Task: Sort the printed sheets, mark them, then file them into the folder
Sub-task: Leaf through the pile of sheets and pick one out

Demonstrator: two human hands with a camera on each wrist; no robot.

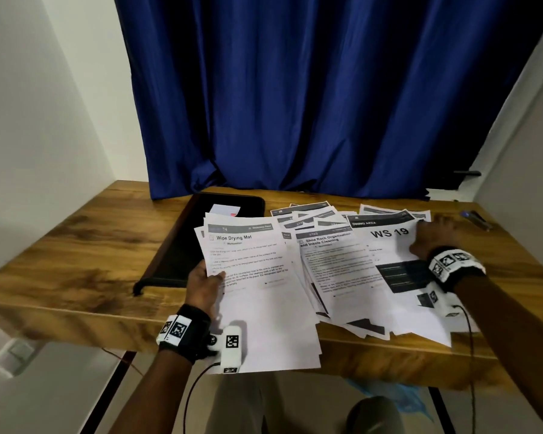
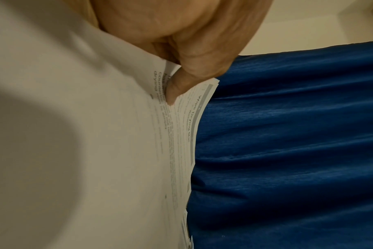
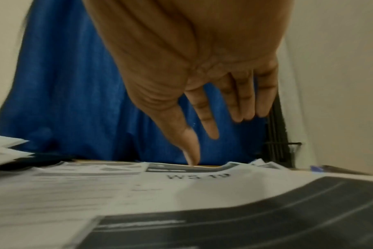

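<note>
From the head camera, a person sorts printed sheets at a wooden table (image 1: 76, 245) backed by a blue curtain (image 1: 311, 89). The left hand (image 1: 203, 285) grips a stack of sheets (image 1: 257, 292), thumb on top and fingers beneath, its top page headed "Wipe Drying Mat"; the stack overhangs the table's near edge. Behind it lies a black folder (image 1: 182, 245), open and flat, with a small white and red card (image 1: 224, 209) on it. To the right, loose sheets (image 1: 336, 270) are fanned across the table, the uppermost reading "WS 19" (image 1: 389, 242). The right hand (image 1: 433, 238) hovers low over that sheet's right edge, fingers extended; whether they touch the paper cannot be told from here. A blue pen (image 1: 475, 219) lies near the table's far right corner. In the left wrist view, the left hand's thumb (image 2: 177, 87) presses down on the stack of sheets (image 2: 117, 134), clamping it, with the curtain (image 2: 287, 134) beyond. In the right wrist view, the right hand (image 3: 202, 75) has its fingers (image 3: 245, 104) straight and slightly apart, holding nothing, while the thumb tip points down to the far edge of the "WS 19" sheet (image 3: 198, 176); contact there is unclear.
</note>
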